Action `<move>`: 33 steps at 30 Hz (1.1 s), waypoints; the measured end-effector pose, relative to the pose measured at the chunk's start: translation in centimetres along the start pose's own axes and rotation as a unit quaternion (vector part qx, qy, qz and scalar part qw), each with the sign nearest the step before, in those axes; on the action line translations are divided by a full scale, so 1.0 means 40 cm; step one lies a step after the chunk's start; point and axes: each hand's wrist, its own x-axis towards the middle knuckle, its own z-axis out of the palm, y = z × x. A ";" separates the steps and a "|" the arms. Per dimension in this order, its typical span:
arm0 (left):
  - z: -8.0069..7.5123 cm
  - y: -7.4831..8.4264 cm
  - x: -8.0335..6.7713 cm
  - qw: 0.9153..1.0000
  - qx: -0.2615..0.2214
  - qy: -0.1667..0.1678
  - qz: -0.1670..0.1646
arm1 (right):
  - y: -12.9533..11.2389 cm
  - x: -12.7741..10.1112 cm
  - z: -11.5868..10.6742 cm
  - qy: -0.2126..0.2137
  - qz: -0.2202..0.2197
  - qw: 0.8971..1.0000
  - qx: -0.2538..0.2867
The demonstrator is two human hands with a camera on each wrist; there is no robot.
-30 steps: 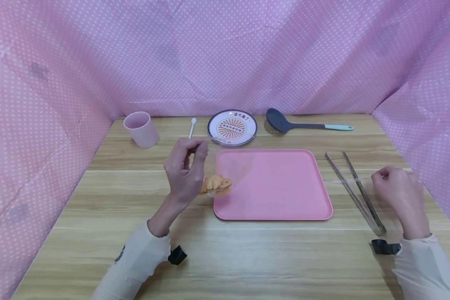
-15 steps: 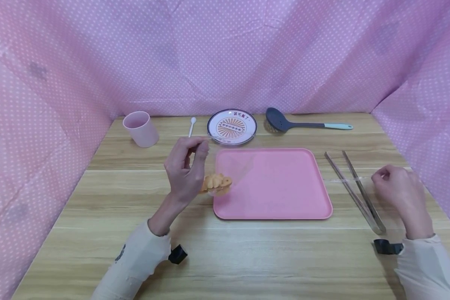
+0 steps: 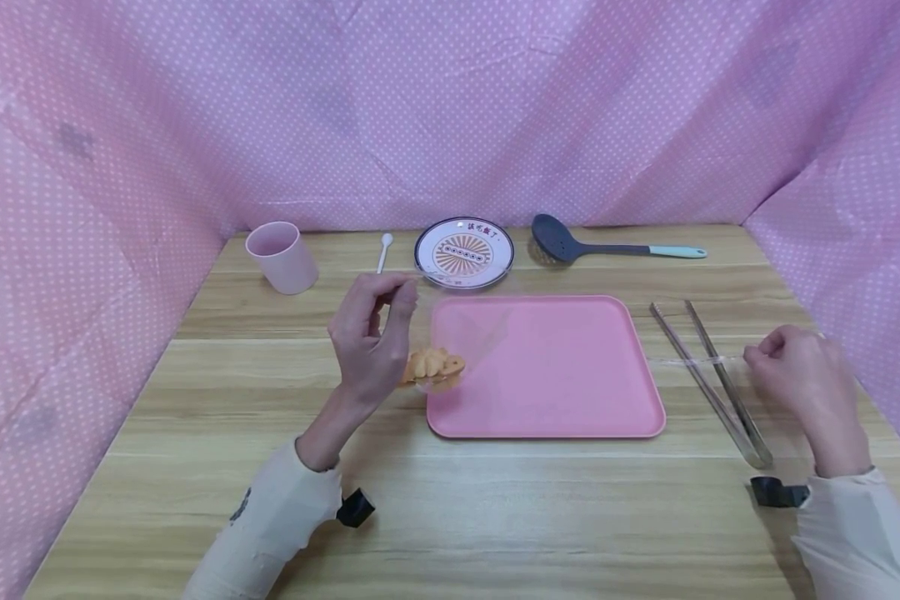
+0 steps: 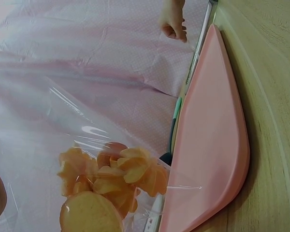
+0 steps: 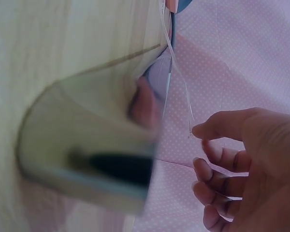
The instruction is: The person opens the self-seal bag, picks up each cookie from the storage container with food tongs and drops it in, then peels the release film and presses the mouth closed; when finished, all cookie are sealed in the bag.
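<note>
In the head view my left hand (image 3: 371,342) pinches the top of a clear plastic bag of cookies (image 3: 433,364), hanging at the left end of a pink tray (image 3: 547,367). Swirled and round cookies (image 4: 111,183) show through the film in the left wrist view. My right hand (image 3: 806,392) is raised beside metal tongs (image 3: 720,392). Its thumb and forefinger hold the end of a thin clear plastic strip (image 5: 179,65), which stretches leftward over the tongs. The other fingers are loosely curled in the right wrist view.
Along the back of the wooden table stand a pink cup (image 3: 283,262), a small white spoon (image 3: 384,252), a patterned plate (image 3: 465,254) and a dark slotted ladle (image 3: 558,242) with a mint handle end. Pink dotted cloth (image 3: 495,108) surrounds the table.
My right hand has shifted very slightly to the right and its fingers look a little looser, with the strip still at the fingertips. The left hand and the bag have stayed put.
</note>
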 end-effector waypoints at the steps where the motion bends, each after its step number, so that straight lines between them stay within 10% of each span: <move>1: 0.000 0.000 0.000 1.000 -0.001 0.000 0.000 | 0.001 0.000 0.000 0.002 -0.002 1.000 -0.002; 22: 0.000 -0.002 -0.004 1.000 -0.005 0.002 -0.006 | -0.030 -0.006 -0.009 0.047 -0.046 0.998 0.004; 33: 0.017 0.002 -0.003 1.000 -0.018 0.004 -0.006 | -0.250 -0.020 0.051 0.104 -0.248 0.952 0.147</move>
